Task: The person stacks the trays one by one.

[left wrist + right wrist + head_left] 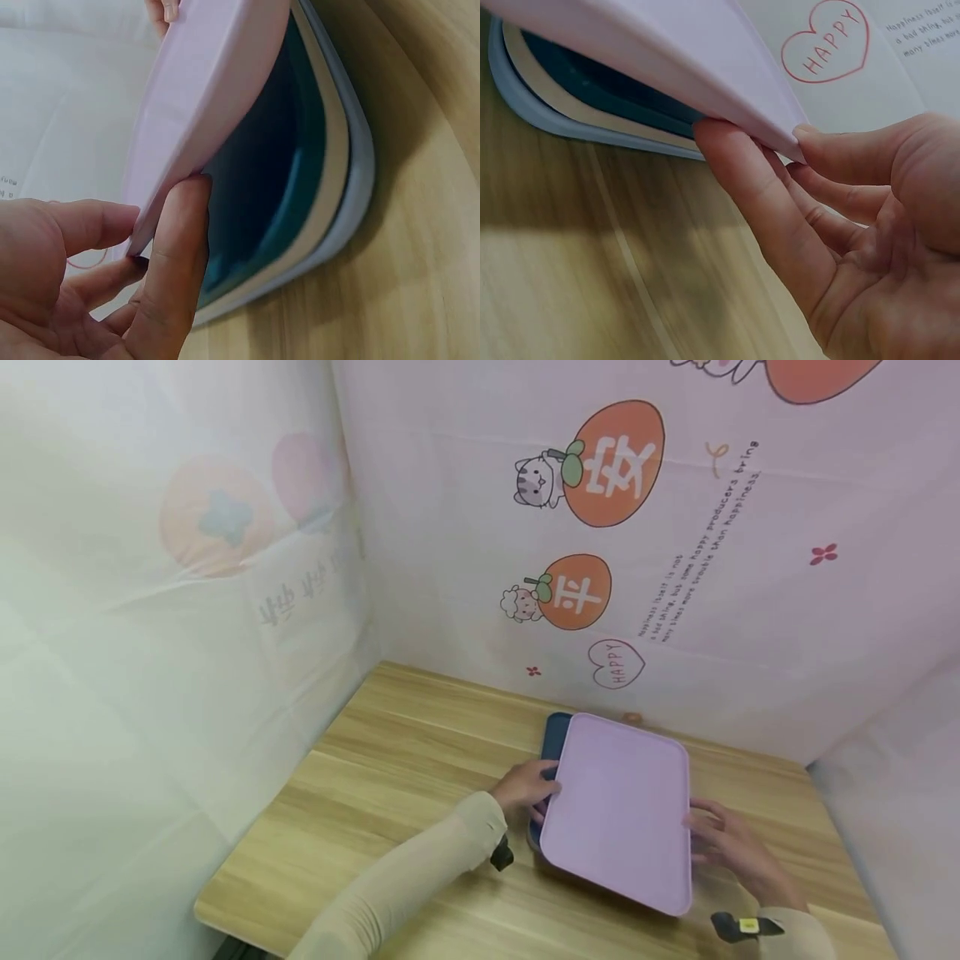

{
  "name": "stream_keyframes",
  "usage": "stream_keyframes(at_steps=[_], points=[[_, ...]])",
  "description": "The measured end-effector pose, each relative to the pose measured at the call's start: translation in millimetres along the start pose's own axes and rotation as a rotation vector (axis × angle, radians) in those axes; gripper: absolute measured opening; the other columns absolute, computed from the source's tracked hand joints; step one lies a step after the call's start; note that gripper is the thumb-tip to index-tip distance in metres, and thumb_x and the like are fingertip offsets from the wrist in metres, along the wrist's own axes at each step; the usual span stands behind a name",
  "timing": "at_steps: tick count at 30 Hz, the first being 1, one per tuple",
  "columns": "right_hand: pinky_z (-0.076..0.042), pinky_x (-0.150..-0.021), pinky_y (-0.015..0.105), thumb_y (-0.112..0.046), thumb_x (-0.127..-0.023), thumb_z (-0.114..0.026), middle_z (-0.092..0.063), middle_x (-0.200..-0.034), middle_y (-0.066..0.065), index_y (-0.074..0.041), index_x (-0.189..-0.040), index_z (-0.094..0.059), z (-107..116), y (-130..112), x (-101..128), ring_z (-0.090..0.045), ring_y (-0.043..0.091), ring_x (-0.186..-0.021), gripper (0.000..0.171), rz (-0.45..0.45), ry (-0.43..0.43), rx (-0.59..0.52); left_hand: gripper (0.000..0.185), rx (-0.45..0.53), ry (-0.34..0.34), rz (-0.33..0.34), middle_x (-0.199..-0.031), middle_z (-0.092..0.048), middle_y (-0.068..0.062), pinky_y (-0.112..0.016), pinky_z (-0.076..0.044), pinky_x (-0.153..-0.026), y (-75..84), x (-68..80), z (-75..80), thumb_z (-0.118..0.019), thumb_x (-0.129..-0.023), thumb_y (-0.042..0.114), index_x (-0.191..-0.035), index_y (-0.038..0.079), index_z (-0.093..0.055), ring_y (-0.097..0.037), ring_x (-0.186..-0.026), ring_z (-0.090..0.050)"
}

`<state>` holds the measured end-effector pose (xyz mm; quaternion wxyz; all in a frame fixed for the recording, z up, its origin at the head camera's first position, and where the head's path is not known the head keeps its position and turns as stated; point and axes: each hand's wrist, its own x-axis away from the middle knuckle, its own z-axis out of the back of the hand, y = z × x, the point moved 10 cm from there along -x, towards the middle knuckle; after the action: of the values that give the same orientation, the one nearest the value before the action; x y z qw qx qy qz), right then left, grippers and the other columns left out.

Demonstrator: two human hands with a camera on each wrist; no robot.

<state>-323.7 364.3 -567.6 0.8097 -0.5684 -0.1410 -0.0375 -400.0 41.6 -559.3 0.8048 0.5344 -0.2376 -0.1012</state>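
A lilac tray [618, 810] is lifted off a stack of trays on the wooden table [390, 793]. My left hand [525, 787] pinches its left edge, the thumb on top and fingers [174, 270] beneath the lilac tray [202, 97]. My right hand [723, 839] pinches the right edge in the same way, its fingers [765, 217] under the lilac tray [675, 52]. Below it lie a dark blue tray [262, 172], a cream tray [330, 180] and a pale blue tray [547, 112], nested together. In the head view only the dark blue tray [555, 731] peeks out.
Printed cloth walls [675, 552] with fruit cartoons and a "HAPPY" heart [826, 41] close in the table at the back and the left. Bare wooden tabletop lies left of the stack and along the front edge [247, 918].
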Motion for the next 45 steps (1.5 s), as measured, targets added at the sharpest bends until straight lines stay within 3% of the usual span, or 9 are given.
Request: stream_keyframes(at_steps=[10,16,27,35,45], points=[[-0.068,-0.09,0.042,-0.022,-0.116,-0.054,-0.07,-0.131,0.019,0.012,-0.166,-0.016,-11,-2,-13,-0.075,0.014,-0.103,0.071,-0.019,-0.016,0.006,0.059,-0.081,0.029,-0.012,-0.1,-0.078,-0.016,-0.048,-0.068,-0.065,-4.9,-2.6,10.8,-0.063,-0.107,0.013,-0.164,0.009,-0.049,-0.016,-0.051,-0.066],[-0.068,-0.09,0.042,-0.022,-0.115,-0.055,-0.066,-0.131,0.023,0.013,-0.165,-0.019,-12,-3,-18,-0.075,0.017,-0.104,0.071,-0.014,-0.003,0.018,0.06,-0.127,0.056,-0.005,-0.094,-0.077,-0.013,-0.043,-0.067,-0.06,-7.1,-5.0,15.0,-0.065,-0.105,0.012,-0.163,0.012,-0.051,-0.017,-0.052,-0.067],[-0.068,-0.088,0.038,-0.021,-0.115,-0.055,-0.063,-0.129,0.025,0.011,-0.166,-0.023,-11,-2,-29,-0.074,0.024,-0.108,0.068,-0.052,0.018,0.081,0.063,-0.115,0.077,-0.003,-0.095,-0.072,-0.011,-0.041,-0.067,-0.059,-12.8,-9.4,16.0,-0.066,-0.101,0.007,-0.163,0.011,-0.052,-0.017,-0.059,-0.066],[-0.068,-0.085,0.038,-0.015,-0.115,-0.052,-0.061,-0.129,0.03,0.016,-0.164,-0.022,-14,-9,-35,-0.073,0.025,-0.107,0.065,-0.024,0.012,0.111,0.075,-0.127,0.081,-0.002,-0.08,-0.071,-0.009,-0.04,-0.066,-0.056,-15.8,-12.3,16.7,-0.071,-0.091,0.001,-0.163,0.012,-0.052,-0.018,-0.055,-0.065],[-0.068,-0.085,0.04,-0.012,-0.116,-0.047,-0.06,-0.131,0.038,0.021,-0.161,-0.023,-16,-19,-42,-0.073,0.033,-0.111,0.06,-0.012,0.008,0.183,0.071,-0.15,0.101,0.017,-0.092,-0.072,-0.013,-0.037,-0.064,-0.054,-17.9,-15.2,17.6,-0.066,-0.095,0.003,-0.164,0.016,-0.051,-0.02,-0.056,-0.066]])
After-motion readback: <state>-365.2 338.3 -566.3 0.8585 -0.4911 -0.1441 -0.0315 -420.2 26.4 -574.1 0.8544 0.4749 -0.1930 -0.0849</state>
